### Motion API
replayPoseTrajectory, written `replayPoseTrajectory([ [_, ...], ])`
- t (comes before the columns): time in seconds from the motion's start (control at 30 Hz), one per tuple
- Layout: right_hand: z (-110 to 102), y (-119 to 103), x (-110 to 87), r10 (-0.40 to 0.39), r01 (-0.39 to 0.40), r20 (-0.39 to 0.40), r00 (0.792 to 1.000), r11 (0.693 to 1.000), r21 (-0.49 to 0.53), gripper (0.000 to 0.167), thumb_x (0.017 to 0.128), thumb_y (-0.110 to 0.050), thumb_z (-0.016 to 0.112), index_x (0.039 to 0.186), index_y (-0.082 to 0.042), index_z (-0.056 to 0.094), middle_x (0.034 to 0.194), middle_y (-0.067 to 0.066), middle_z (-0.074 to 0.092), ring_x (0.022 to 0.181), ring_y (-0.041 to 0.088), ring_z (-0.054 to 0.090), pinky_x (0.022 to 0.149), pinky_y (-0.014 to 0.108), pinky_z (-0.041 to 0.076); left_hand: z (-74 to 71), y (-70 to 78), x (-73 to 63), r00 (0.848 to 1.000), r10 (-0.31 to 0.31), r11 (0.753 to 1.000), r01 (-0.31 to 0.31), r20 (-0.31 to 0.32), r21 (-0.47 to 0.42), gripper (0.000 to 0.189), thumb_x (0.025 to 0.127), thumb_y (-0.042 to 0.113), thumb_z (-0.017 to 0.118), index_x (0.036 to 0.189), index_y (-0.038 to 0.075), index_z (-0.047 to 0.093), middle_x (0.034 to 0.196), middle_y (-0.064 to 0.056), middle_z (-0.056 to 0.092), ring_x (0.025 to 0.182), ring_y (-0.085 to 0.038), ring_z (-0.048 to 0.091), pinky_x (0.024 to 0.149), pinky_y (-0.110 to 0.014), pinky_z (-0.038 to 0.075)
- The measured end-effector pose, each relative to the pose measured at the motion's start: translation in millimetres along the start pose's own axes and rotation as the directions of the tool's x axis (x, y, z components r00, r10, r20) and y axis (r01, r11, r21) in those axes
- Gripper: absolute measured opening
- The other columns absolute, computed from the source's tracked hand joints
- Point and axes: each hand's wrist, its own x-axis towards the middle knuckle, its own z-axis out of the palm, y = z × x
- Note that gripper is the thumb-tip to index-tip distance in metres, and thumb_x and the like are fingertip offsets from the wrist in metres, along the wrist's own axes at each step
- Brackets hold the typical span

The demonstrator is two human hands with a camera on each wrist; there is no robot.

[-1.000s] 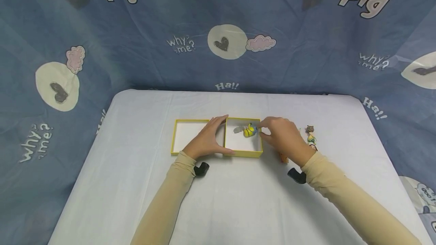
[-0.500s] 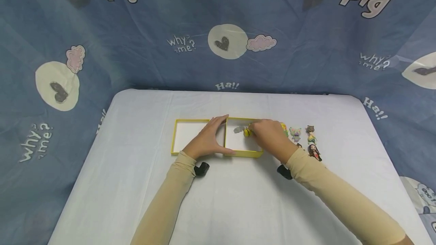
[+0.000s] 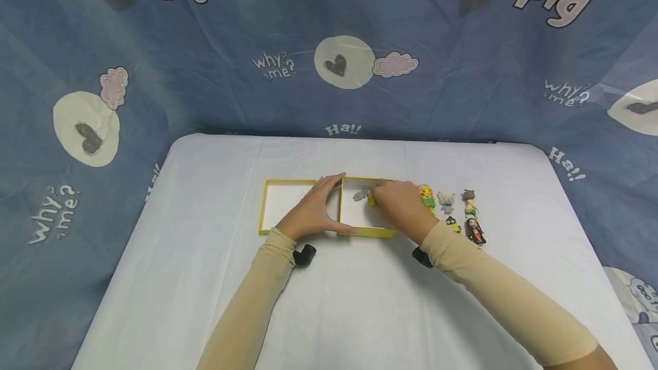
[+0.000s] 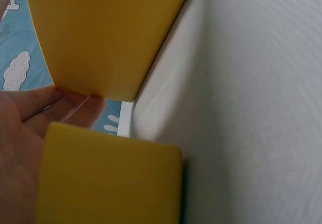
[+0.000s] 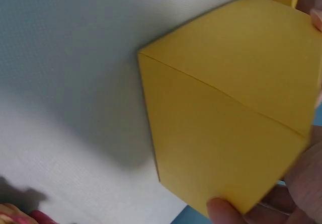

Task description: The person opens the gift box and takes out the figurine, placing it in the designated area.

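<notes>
My left hand (image 3: 316, 207) grips the left side of an open yellow box (image 3: 366, 232), its thumb at the front and fingers at the back. In the left wrist view the fingertips (image 4: 93, 108) touch the box's yellow wall. My right hand (image 3: 403, 204) reaches over the box's right wall with fingers bent down inside. A toy with yellow body (image 3: 372, 200) shows only partly beside those fingers; whether they hold it is hidden. Left of it lies a small grey piece (image 3: 360, 195) on the white box floor. The right wrist view shows fingers (image 5: 221, 211) near the box's back corner.
A second yellow-rimmed box part (image 3: 263, 204) lies beside the box on the left. Several small toy figures stand or lie to the right, including a green-and-pink one (image 3: 446, 202) and a dark-haired doll (image 3: 475, 231). White cloth (image 3: 334, 313) covers the table.
My right hand has moved left from the box's right wall to above the yellow toy, covering most of it. More figures on the right have come into view. The left hand stays put.
</notes>
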Motion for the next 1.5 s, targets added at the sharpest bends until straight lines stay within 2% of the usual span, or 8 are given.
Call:
replayPoseTrajectory([
  [0.2,12,-1,4.2,-0.026,0.023,-0.062,0.998,0.999,-0.048,0.005,0.086,-0.011,0.082,0.086,-0.011,0.076,0.082,0.009,0.071,0.063,0.024,0.066,0.05,0.041,0.056,0.5,-0.7,-0.2,1.0,0.007,1.0,-0.007,-0.003,0.005,0.13,0.06,0.058,0.097,0.164,0.019,0.029,0.162,0.002,0.039,0.153,-0.02,0.035,0.126,-0.048,0.035],
  [0.37,18,1,5.9,-0.026,0.023,-0.088,0.996,0.999,-0.039,0.007,0.087,-0.013,0.082,0.091,-0.011,0.077,0.082,0.008,0.072,0.062,0.022,0.065,0.049,0.039,0.054,1.1,-0.4,-0.8,1.0,0.003,1.0,-0.003,0.001,0.004,0.131,0.06,0.058,0.097,0.164,0.018,0.028,0.163,0.0,0.039,0.154,-0.022,0.034,0.126,-0.049,0.035],
  [0.63,10,3,2.6,0.001,0.0,-0.034,0.999,1.0,0.024,0.011,0.087,-0.015,0.082,0.081,-0.011,0.074,0.073,0.003,0.071,0.054,0.018,0.053,0.045,0.037,0.049,0.6,0.6,0.3,1.0,0.003,1.0,-0.003,0.002,0.003,0.131,0.059,0.057,0.098,0.164,0.019,0.029,0.162,0.001,0.039,0.153,-0.022,0.035,0.125,-0.049,0.035],
  [0.83,3,3,1.6,-0.006,0.004,0.015,1.0,0.995,0.095,0.007,0.088,-0.015,0.082,0.084,-0.012,0.077,0.075,0.002,0.073,0.057,0.015,0.055,0.046,0.034,0.048,0.3,-0.5,0.3,1.0,0.004,1.0,-0.004,0.0,0.009,0.131,0.06,0.058,0.097,0.164,0.019,0.028,0.162,0.002,0.039,0.154,-0.021,0.034,0.126,-0.049,0.035],
  [1.03,4,1,3.8,-0.019,0.019,0.009,1.0,1.0,-0.003,0.011,0.092,-0.02,0.078,0.087,-0.01,0.077,0.074,0.005,0.074,0.056,0.02,0.06,0.047,0.04,0.051,1.8,-1.8,0.0,1.0,0.015,1.0,-0.015,-0.009,0.01,0.131,0.059,0.057,0.097,0.164,0.018,0.029,0.162,0.001,0.039,0.153,-0.02,0.035,0.126,-0.048,0.035],
  [1.2,7,0,2.0,-0.026,0.02,-0.073,0.997,0.997,-0.076,0.004,0.091,-0.012,0.077,0.09,-0.008,0.076,0.079,0.008,0.074,0.061,0.03,0.069,0.048,0.045,0.055,2.7,-2.2,1.3,1.0,0.018,1.0,-0.017,-0.014,0.018,0.131,0.059,0.057,0.098,0.163,0.018,0.03,0.161,0.001,0.04,0.153,-0.021,0.035,0.126,-0.048,0.035],
  [1.3,10,0,1.2,-0.033,0.021,-0.105,0.994,0.993,-0.116,0.003,0.089,-0.006,0.076,0.09,-0.008,0.077,0.079,0.008,0.074,0.06,0.03,0.068,0.047,0.046,0.056,2.3,-1.9,1.7,1.0,0.014,1.0,-0.014,-0.013,0.023,0.131,0.058,0.058,0.097,0.164,0.019,0.03,0.162,0.002,0.04,0.154,-0.021,0.034,0.126,-0.048,0.035],
  [1.5,15,-7,4.1,0.003,-0.013,-0.06,0.998,0.986,-0.165,0.009,0.087,-0.001,0.075,0.087,-0.009,0.078,0.079,0.008,0.075,0.059,0.028,0.067,0.047,0.046,0.057,1.2,-2.1,1.7,1.0,0.003,1.0,-0.003,-0.006,0.024,0.131,0.059,0.06,0.096,0.164,0.02,0.029,0.163,0.002,0.039,0.157,-0.025,0.029,0.127,-0.051,0.033],
])
